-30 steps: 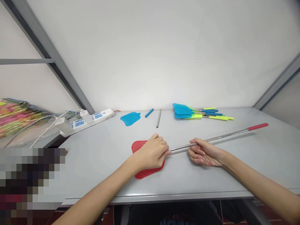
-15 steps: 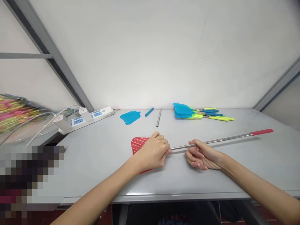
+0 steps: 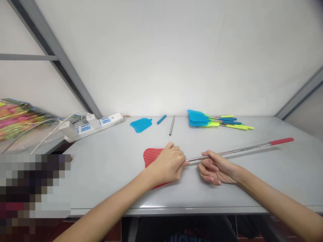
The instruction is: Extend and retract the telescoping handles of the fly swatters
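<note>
A red fly swatter (image 3: 152, 156) with an extended telescopic metal rod and a red grip lies across both hands above the table's front half. My left hand (image 3: 169, 162) is closed around the neck where the rod meets the perforated head, and it covers part of that head. My right hand (image 3: 216, 168), palm turned up, pinches the rod between thumb and fingers, its other fingers curled below. The red grip (image 3: 282, 141) points to the right, free of both hands.
Near the wall lie a loose blue swatter head (image 3: 141, 125), a blue grip (image 3: 162, 119) and a metal rod (image 3: 172, 125). A pile of blue and yellow-green swatters (image 3: 199, 118) is farther right. A power strip (image 3: 96, 126) with cables and bagged colourful items (image 3: 20, 119) are at left.
My two hands have come slightly closer together, the left shifting a little right along with the swatter head. Both keep their hold, and the view has shifted slightly.
</note>
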`<state>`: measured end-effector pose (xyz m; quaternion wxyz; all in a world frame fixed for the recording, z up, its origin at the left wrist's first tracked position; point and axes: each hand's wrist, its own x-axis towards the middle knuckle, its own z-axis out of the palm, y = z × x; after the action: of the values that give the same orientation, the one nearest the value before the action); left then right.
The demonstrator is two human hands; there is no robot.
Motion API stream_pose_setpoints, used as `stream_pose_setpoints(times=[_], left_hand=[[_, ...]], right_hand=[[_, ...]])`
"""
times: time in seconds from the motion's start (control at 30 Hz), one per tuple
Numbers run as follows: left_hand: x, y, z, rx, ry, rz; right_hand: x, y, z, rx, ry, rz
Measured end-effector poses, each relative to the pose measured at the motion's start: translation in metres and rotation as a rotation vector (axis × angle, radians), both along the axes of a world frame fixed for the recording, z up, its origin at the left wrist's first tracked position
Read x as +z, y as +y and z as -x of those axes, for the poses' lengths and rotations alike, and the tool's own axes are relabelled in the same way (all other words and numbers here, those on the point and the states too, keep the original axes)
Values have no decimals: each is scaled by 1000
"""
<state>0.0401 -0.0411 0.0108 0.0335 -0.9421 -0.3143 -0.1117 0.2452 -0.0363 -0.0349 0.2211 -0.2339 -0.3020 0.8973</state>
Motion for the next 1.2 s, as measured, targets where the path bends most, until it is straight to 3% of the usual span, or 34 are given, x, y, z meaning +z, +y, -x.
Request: stream_pose_setpoints(times=[0.2, 0.43, 0.73, 0.93, 1.07, 1.2], left_hand=[[-3, 0, 1, -1, -23, 27], [-12, -4, 18, 4, -80, 189], [-12, -1, 15, -34, -159, 233], [-11, -1, 17, 9, -428, 133], [-13, -4, 17, -3, -648, -17], [-16, -6, 15, -69, -739, -56]], right_hand=[[1, -2, 7, 20, 13, -5], [5, -9, 22, 89, -34, -90], [5, -11, 24, 5, -69, -164], [5, -11, 25, -84, -104, -224], [3, -9, 25, -171, -114, -261], [3, -8, 25, -242, -131, -260]])
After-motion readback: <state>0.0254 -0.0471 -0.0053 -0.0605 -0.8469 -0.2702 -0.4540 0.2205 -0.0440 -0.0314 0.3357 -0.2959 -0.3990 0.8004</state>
